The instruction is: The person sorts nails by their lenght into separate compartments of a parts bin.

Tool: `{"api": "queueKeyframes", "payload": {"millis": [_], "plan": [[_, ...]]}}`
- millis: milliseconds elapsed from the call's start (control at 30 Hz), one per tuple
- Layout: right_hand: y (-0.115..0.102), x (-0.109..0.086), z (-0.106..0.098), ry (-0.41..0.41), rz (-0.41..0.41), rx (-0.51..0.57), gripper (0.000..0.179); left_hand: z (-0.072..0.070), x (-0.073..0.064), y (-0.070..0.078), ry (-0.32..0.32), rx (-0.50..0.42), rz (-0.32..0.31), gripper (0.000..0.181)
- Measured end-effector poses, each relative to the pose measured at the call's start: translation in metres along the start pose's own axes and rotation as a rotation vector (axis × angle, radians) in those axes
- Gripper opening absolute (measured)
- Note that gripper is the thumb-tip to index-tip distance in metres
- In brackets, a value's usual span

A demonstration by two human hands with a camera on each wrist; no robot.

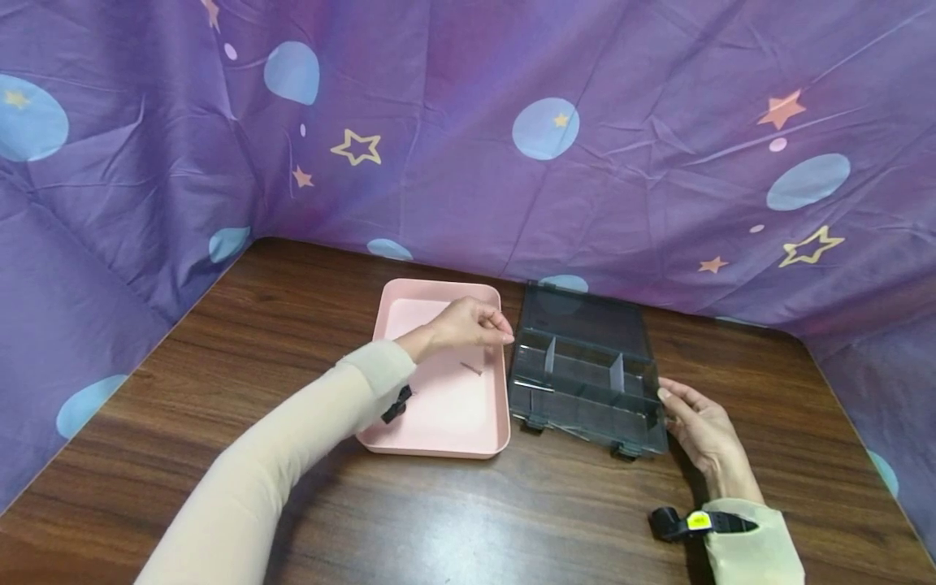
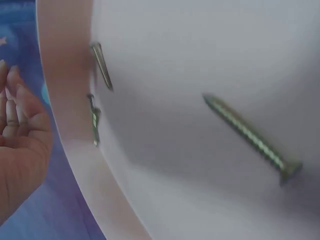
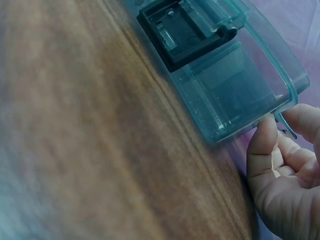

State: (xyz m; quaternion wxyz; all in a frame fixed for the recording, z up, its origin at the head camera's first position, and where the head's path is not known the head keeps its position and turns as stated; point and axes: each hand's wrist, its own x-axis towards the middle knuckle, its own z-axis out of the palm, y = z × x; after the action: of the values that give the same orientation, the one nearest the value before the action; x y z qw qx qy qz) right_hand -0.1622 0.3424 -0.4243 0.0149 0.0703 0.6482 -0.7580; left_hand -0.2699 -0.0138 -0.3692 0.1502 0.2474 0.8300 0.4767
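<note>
My left hand (image 1: pixel 468 323) hovers over the right rim of a pink tray (image 1: pixel 439 452), thumb and fingertips close together. Whether anything sits between them cannot be made out. Inside the tray lies a screw (image 2: pixel 247 132), large in the left wrist view, with another screw (image 2: pixel 102 67) and one or more small metal screws (image 2: pixel 95 122) along the wall. To the tray's right stands a dark see-through organizer box (image 1: pixel 588 317) with its lid folded back. At the box's right end, my right hand (image 1: pixel 705 435) grips the side wall between thumb and fingers.
Upright dividers (image 1: pixel 617 372) split the box into compartments, and black latches (image 1: pixel 626 450) stick out at its front. The brown wooden table (image 1: pixel 329 520) meets a purple patterned cloth (image 1: pixel 453 162) at the back and sides.
</note>
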Motion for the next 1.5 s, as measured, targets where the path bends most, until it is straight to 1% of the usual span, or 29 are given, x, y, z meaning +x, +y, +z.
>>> {"api": "queueKeyframes", "payload": {"millis": [167, 400, 500, 667, 800, 933, 1167, 1300, 1500], "plan": [[0.002, 0.000, -0.001, -0.018, -0.019, 0.005, 0.025, -0.009, 0.002, -0.007, 0.069, 0.032, -0.032, 0.016], [0.003, 0.000, -0.001, -0.025, -0.035, 0.008, 0.025, -0.017, 0.007, -0.020, 0.149, 0.090, -0.045, 0.018], [0.003, 0.001, -0.001, -0.032, -0.040, 0.013, 0.026, -0.019, 0.009, -0.026, 0.171, 0.080, -0.060, 0.019], [0.002, 0.000, -0.002, -0.017, -0.026, -0.003, 0.026, -0.018, 0.013, -0.033, 0.183, 0.035, -0.106, 0.018], [0.001, -0.001, -0.001, -0.004, -0.005, -0.019, 0.026, -0.017, 0.015, -0.037, 0.197, 0.032, -0.130, 0.018], [-0.001, -0.001, 0.000, 0.005, 0.002, -0.022, 0.025, -0.015, 0.017, -0.039, 0.210, 0.072, -0.115, 0.019], [-0.003, -0.002, 0.001, 0.014, 0.008, -0.030, 0.026, -0.015, 0.020, -0.042, 0.215, 0.188, -0.088, 0.017], [-0.003, -0.002, 0.001, 0.022, 0.014, -0.033, 0.025, -0.014, 0.023, -0.044, 0.226, 0.206, -0.077, 0.016], [-0.003, -0.002, 0.001, 0.012, -0.002, -0.032, 0.024, -0.010, 0.027, -0.046, 0.221, 0.231, -0.071, 0.019]]}}
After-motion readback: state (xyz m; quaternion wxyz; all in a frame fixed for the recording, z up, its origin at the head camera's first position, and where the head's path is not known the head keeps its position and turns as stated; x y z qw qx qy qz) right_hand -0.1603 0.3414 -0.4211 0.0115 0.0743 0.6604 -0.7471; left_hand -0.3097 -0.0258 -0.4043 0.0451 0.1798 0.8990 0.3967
